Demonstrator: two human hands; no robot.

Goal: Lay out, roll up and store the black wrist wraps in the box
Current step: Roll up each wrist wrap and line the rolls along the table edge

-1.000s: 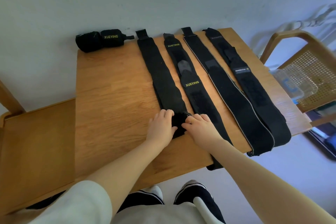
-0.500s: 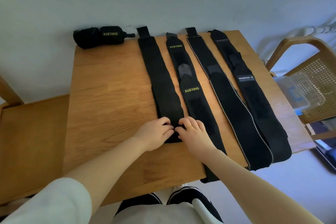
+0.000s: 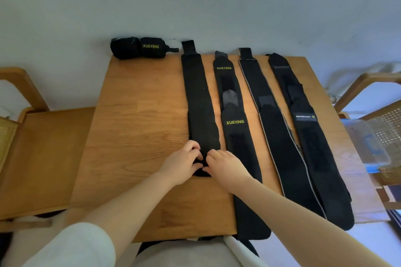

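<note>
Several black wrist wraps lie flat side by side on the wooden table [image 3: 138, 136]. The leftmost wrap [image 3: 198, 102] has its near end rolled into a small coil. My left hand [image 3: 184, 163] and my right hand [image 3: 225, 166] both grip that coil, fingers curled over it from either side. To its right lie a wrap marked XUEYING [image 3: 236, 128], a grey-edged wrap [image 3: 275, 132] and a fourth wrap [image 3: 308, 134]. Two rolled wraps [image 3: 138, 47] sit at the far left corner. A clear plastic box [image 3: 366, 143] rests on the chair at right.
A wooden chair [image 3: 368, 84] with a woven seat stands at the right. A lower wooden surface [image 3: 43, 154] adjoins the table on the left. The wall is close behind the table. The long wraps hang over the near table edge.
Both hands have moved farther along the leftmost wrap with the coil, so the flat part of that wrap is shorter. The camera view shifted slightly.
</note>
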